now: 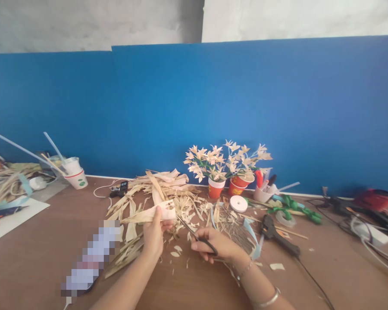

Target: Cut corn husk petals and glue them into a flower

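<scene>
My left hand [155, 230] pinches a pale dried corn husk [145, 215], whose right end is cut into notches. In my right hand [215, 245] is a pair of scissors [191, 230], fingers through the dark handles and blades pointing up and left toward the husk's cut end. Whether the blades touch the husk I cannot tell. Behind and around my hands lies a pile of dried husks [171, 178] and small cut scraps [187, 206]. A few pale petal-shaped pieces [175, 254] rest on the brown table between my forearms.
Red paper cups [216, 189] hold pale husk flowers [210, 161] at the back. A white tape roll [238, 203], green-wrapped stems [289, 204] and a black glue gun [280, 237] lie right. A blurred-out phone-like object [92, 258] lies left. A blue partition [194, 107] stands behind.
</scene>
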`<state>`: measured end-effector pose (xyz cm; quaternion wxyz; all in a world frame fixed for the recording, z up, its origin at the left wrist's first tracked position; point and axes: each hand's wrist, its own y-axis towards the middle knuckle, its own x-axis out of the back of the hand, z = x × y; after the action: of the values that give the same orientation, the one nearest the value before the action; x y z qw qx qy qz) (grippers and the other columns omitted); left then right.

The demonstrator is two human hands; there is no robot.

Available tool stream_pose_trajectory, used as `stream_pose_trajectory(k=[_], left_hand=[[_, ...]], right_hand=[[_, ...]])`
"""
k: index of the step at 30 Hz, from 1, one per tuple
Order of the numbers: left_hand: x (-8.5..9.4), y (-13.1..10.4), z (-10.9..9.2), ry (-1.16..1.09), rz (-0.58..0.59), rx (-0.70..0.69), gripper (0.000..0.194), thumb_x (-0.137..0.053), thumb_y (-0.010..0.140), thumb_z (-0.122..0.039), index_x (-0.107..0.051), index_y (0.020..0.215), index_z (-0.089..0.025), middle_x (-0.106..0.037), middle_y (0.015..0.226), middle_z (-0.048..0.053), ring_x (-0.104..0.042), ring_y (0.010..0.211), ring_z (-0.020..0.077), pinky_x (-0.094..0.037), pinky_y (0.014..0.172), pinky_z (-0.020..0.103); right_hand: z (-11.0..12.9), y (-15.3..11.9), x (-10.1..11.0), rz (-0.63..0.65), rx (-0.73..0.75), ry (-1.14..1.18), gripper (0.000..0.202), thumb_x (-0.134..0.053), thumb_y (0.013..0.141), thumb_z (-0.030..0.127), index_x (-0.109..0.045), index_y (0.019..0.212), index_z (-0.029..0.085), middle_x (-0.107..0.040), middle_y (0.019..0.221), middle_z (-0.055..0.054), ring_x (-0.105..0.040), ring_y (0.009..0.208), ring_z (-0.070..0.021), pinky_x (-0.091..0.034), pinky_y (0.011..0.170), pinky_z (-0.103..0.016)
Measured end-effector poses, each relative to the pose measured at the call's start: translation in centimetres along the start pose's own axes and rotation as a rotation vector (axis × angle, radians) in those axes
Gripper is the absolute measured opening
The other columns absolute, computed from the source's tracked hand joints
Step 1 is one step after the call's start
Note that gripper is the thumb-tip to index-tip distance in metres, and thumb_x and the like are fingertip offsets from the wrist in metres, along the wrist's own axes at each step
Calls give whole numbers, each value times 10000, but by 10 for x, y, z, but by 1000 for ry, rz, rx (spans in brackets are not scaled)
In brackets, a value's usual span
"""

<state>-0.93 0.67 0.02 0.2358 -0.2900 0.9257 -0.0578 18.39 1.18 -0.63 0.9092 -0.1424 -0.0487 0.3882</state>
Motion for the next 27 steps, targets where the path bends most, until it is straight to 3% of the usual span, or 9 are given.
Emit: stream_pose_trajectory(k=[5,14,27], left_hand=[[-2,-5,5,-32,3,41,308,-716,686,-373,-612,802,-107,-661,583,27,-627,449,137,-503,402,196],[-10,-20,7,-142,8,125,269,-735,696,-306,-593,807,-106,-670,606,38,-635,465,125,-517,405,170],[-9,-22,12,-166,5,165,160,-681,756,-228,-604,784,-90,-672,609,46,-644,476,126,-530,420,172]], right_hand=[[2,3,-9,-21,29,-8,396,-693,672,507,-560,779,149,-526,442,73,-434,340,-46,-343,332,-134],[2,16,-37,-216,134,63,422,-673,669,548,-520,741,161,-511,450,73,-436,353,-56,-363,353,-156],[1,21,-48,-322,232,36,397,-670,689,520,-480,703,173,-424,403,96,-340,328,-44,-251,331,-161]])
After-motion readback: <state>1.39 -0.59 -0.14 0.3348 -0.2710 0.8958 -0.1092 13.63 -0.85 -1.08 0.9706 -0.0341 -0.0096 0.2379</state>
